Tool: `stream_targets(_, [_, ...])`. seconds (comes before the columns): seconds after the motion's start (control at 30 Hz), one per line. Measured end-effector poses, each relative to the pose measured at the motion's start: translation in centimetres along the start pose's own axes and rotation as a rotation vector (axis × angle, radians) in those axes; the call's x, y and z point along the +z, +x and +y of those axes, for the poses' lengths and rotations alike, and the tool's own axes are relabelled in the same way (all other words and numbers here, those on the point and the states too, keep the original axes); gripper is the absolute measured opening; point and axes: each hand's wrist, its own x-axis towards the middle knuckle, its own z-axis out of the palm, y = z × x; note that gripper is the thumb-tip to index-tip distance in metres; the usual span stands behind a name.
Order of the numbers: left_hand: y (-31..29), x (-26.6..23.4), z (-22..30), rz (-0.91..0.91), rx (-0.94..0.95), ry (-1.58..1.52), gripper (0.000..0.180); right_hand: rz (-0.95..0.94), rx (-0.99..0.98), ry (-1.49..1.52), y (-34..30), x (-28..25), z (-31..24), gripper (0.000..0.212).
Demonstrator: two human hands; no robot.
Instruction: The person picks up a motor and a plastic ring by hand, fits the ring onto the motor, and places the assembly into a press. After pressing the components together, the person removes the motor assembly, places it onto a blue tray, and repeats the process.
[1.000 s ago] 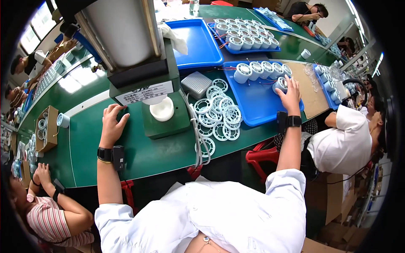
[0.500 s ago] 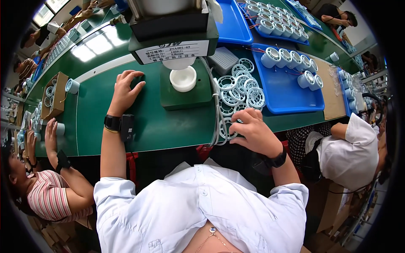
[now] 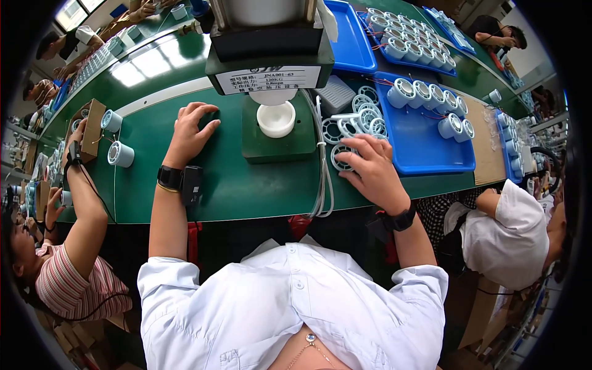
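My left hand (image 3: 192, 132) lies on the green tabletop to the left of the press (image 3: 271, 61), holding nothing, thumb apart from its loosely curved fingers. Under the press head, a white round cup-shaped fixture (image 3: 267, 126) sits on a green base block (image 3: 277, 153); nothing shows inside the cup. My right hand (image 3: 377, 172) is over the near end of a heap of pale blue spoked plastic rings (image 3: 368, 111). Its fingers are spread and bent, reaching the rings, and partly hide them. One ring (image 3: 340, 158) lies beside its thumb and fingertips.
Grey cables (image 3: 320, 166) run between the press base and the rings. A blue tray (image 3: 425, 157) at right holds several pale blue cylindrical motor housings (image 3: 401, 92); a fuller tray stands behind. At left, two cups (image 3: 121, 154) stand near a co-worker's arm (image 3: 86, 185) and a cardboard box (image 3: 94, 129).
My right hand has moved farther over the rings, and the heap is pushed together away from me. My left hand keeps its pose. The co-worker at left has reached into the box; another cup stands there.
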Motion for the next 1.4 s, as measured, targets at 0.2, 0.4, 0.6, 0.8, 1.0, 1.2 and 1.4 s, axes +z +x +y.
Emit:
stream_targets(0.2, [-0.1, -0.2, 0.5, -0.015, -0.022, 0.012, 0.027, 0.036, 0.091, 0.023, 1.7, -0.4, 1.5, 0.03])
stream_targets(0.4, [0.4, -0.4, 0.3, 0.068, 0.007, -0.046, 0.024, 0.167, 0.052, -0.012, 5.1, 0.8, 0.8, 0.035])
stream_targets(0.6, [-2.6, -7.3, -4.1, 0.296, -0.045, 0.284, 0.023, 0.193, 0.161, -0.01, 4.6, 0.2, 1.6, 0.031])
stream_targets(0.8, [-9.9, -13.7, -11.2, 0.186, -0.339, 0.274, 0.041, 0.186, 0.388, -0.005, 1.5, -2.1, 4.4, 0.032])
stream_targets(1.0, [-10.6, -12.5, -5.6, 0.061, -0.378, -0.226, 0.065, 0.279, 0.268, -0.03, 2.1, -0.3, 3.7, 0.035])
stream_targets(1.2, [-7.7, -5.0, 4.3, 0.119, -0.116, 0.162, 0.073, 0.429, 0.23, 0.081, 2.9, 0.6, 2.7, 0.032])
stream_targets(1.4, [-8.4, -3.6, 7.7, 0.138, -0.17, 0.123, 0.065, 0.54, 0.234, 0.171, 2.6, 1.1, 2.9, 0.02])
